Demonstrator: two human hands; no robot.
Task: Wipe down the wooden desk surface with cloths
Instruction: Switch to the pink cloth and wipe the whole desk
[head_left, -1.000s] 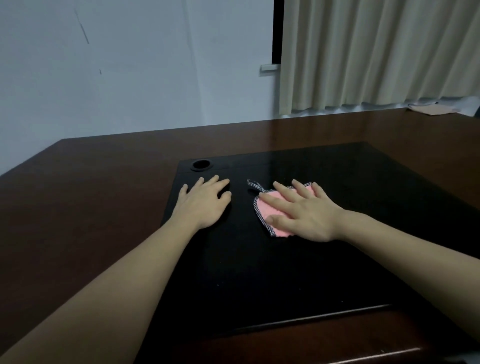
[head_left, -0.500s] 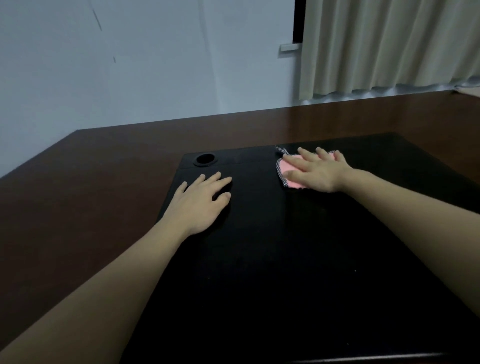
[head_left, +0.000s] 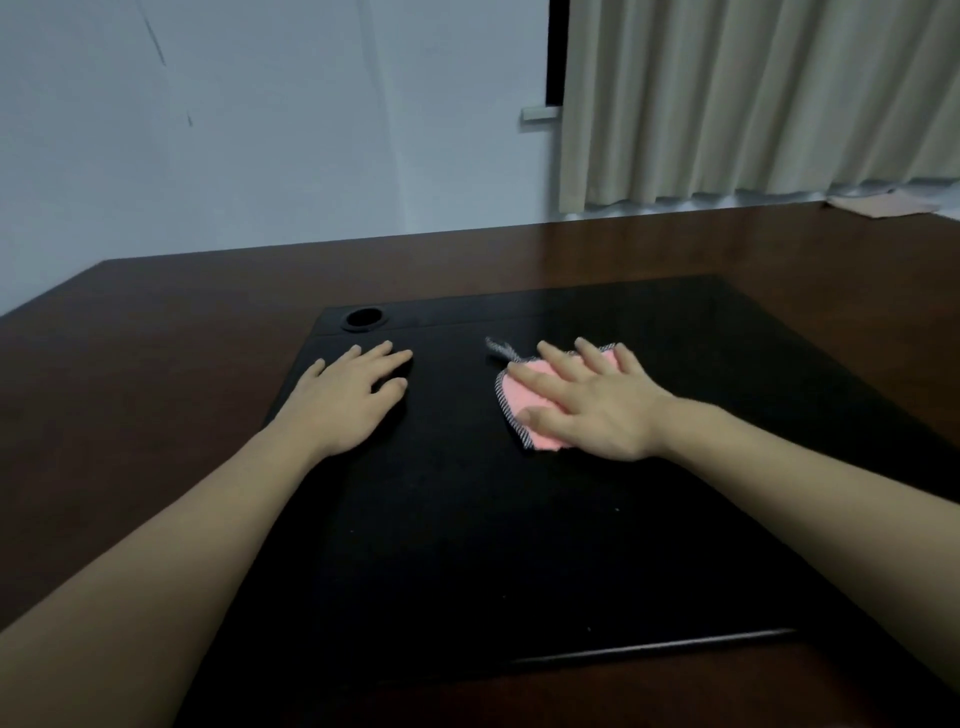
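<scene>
The pink cloth (head_left: 524, 402) lies on the black panel (head_left: 467, 545) of the desk (head_left: 156, 338). My right hand (head_left: 592, 410) presses it flat, fingers spread, for wiping. My left hand (head_left: 345, 397) rests flat beside, well apart, probably to steady me.

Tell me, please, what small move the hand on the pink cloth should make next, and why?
Probably slide the pink cloth sideways toward the left hand. The right hand presses it flat with straight fingers on the black desk pad, and the dark strip between the two hands looks uncovered by the cloth. The left hand rests flat on the pad, holding nothing.
</scene>
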